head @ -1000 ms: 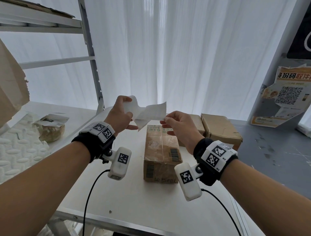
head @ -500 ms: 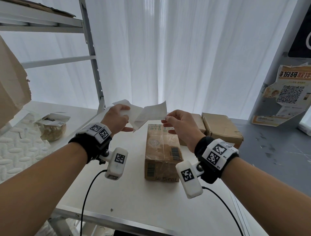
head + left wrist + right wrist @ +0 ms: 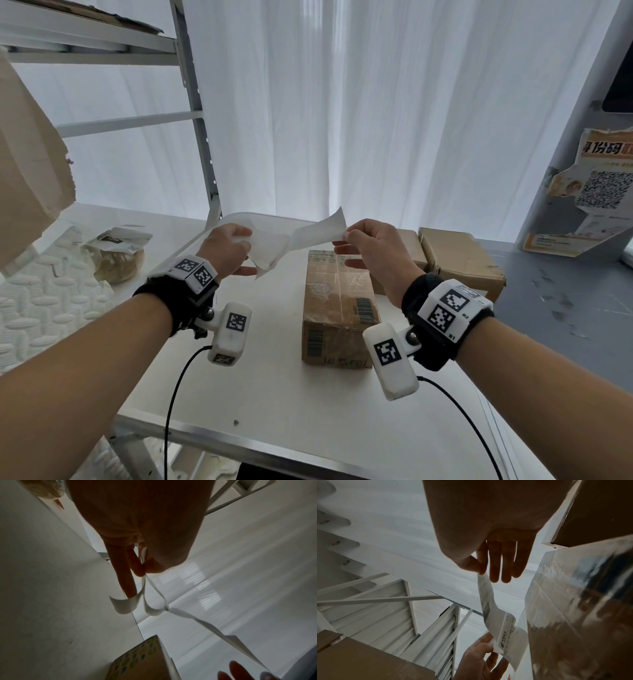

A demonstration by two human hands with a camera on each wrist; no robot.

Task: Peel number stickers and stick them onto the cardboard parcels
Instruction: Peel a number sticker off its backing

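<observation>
A white printed sticker (image 3: 317,233) is stretched in the air between my two hands, partly pulled off its white backing paper (image 3: 267,245). My left hand (image 3: 227,248) grips the backing paper (image 3: 126,605) between thumb and fingers. My right hand (image 3: 368,245) pinches the sticker (image 3: 489,601) at its right corner with thumb and forefinger, the other fingers straight. Below them a taped brown cardboard parcel (image 3: 337,308) with barcodes lies lengthwise on the white table (image 3: 274,394). Two more cardboard parcels (image 3: 459,260) sit behind it at the right.
A metal shelf rack (image 3: 198,113) stands at the left, with a torn cardboard box (image 3: 27,161) on it and a wrapped packet (image 3: 116,253) on the lower white shelf. White curtains hang behind. A poster with a QR code (image 3: 596,192) hangs on the right wall.
My hands have moved apart and lower, the left one dropping and drawing the backing leftward, so more of the sticker has come off and hangs stretched between them.
</observation>
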